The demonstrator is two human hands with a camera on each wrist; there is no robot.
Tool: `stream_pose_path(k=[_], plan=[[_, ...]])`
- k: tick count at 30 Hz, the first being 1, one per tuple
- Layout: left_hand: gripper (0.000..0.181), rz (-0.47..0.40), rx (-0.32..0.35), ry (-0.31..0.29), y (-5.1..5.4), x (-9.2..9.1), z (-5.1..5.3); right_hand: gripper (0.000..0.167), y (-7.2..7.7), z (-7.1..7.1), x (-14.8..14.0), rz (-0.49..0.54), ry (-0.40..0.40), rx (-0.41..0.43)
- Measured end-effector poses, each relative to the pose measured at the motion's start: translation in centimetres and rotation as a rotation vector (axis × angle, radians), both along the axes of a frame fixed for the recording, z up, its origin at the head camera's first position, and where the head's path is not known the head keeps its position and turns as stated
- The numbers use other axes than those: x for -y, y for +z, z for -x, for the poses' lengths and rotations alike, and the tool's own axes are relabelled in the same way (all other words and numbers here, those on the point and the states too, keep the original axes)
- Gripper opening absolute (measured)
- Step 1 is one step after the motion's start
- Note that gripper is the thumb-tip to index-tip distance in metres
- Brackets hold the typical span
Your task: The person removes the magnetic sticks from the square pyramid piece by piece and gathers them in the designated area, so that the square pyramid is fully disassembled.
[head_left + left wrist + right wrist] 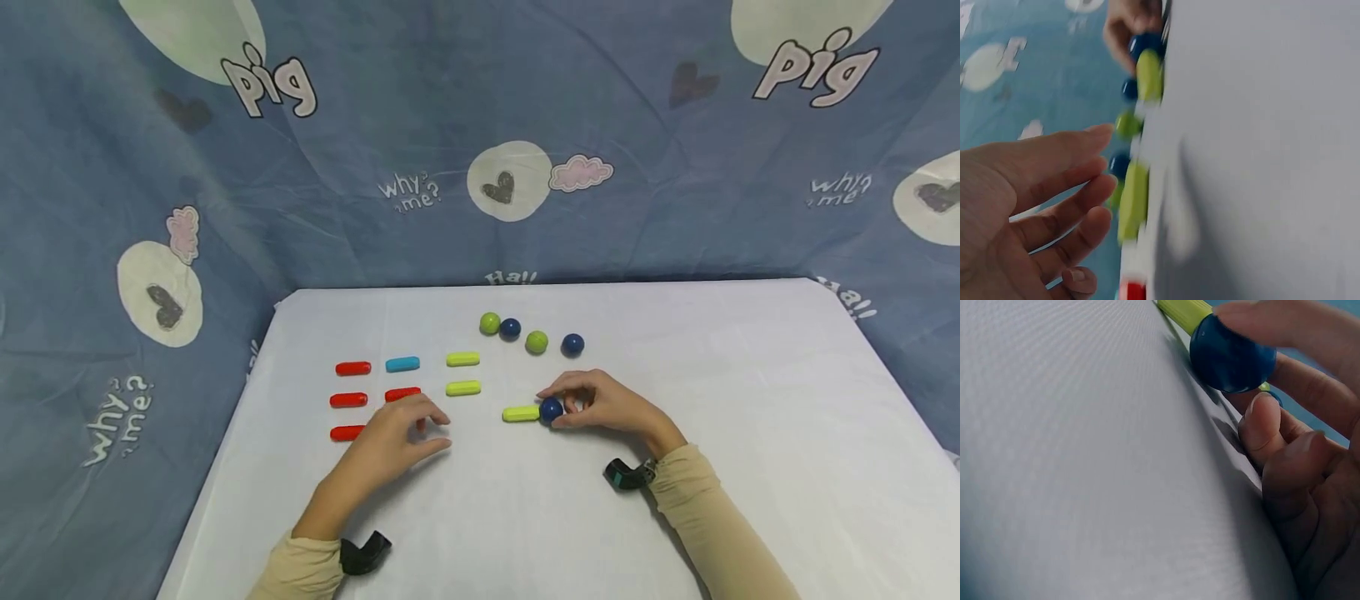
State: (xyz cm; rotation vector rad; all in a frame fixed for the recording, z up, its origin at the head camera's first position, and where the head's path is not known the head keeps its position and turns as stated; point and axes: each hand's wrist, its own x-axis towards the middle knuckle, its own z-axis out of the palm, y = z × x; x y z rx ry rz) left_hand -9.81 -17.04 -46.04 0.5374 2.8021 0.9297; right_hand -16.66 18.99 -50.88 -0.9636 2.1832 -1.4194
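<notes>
My right hand [611, 406] pinches a dark blue ball [551, 409] between thumb and fingers. One end of a yellow-green stick [521, 414] meets the ball; the right wrist view shows this ball [1232, 353] and stick [1185, 314] up close. Over the table on the left, my left hand [393, 437] holds nothing, its fingers loosely bent and thumb apart. It hovers near a red stick [347, 433] and another red stick [402, 394], partly covering both from the head camera. In the left wrist view the left hand [1047, 206] appears with relaxed fingers.
Two more red sticks [348, 400], a blue stick [402, 364] and two yellow-green sticks [462, 388] lie left of centre. Toward the back are two green balls [536, 342] and two dark blue balls [572, 345]. A patterned blue cloth [360, 242] hangs behind the white table [750, 358].
</notes>
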Motion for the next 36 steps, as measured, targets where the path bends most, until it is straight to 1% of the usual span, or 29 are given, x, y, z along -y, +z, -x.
stream_pose_path(k=[3, 7, 11, 14, 16, 18, 23, 27, 30, 36], plan=[[0.026, 0.003, 0.010, -0.032, -0.3, -2.6, 0.3, 0.040, 0.0, -0.1, 0.0, -0.036, -0.034, 0.034], [0.028, 0.013, -0.012, -0.055, -0.8, -5.4, 1.0, 0.035, 0.0, -0.1, 0.2, -0.052, -0.069, 0.077], [0.033, 0.016, -0.014, -0.050, -1.6, -7.3, 1.7, 0.032, -0.1, -0.2, 0.4, -0.055, -0.079, 0.090], [0.035, 0.025, 0.007, -0.045, -2.1, -8.2, 2.1, 0.032, -0.1, -0.2, 0.5, -0.060, -0.081, 0.091], [0.034, 0.030, 0.014, -0.049, -2.4, -8.7, 2.4, 0.032, 0.0, -0.2, 0.5, -0.062, -0.082, 0.094], [0.029, 0.028, 0.014, -0.057, -2.6, -9.0, 2.6, 0.032, 0.0, -0.1, 0.4, -0.063, -0.085, 0.099], [0.018, 0.020, 0.021, -0.058, -2.8, -9.6, 3.0, 0.033, 0.1, -0.3, 0.3, -0.065, -0.079, 0.110], [0.018, 0.022, 0.036, -0.045, -2.8, -9.8, 3.0, 0.036, 0.1, -0.3, 0.3, -0.076, -0.078, 0.092], [0.019, 0.024, 0.033, -0.043, -2.7, -9.7, 2.9, 0.035, 0.1, -0.3, 0.3, -0.085, -0.081, 0.074], [0.019, 0.052, 0.021, -0.047, -2.6, -9.7, 2.8, 0.032, 0.1, -0.2, 0.3, -0.095, -0.090, 0.085]])
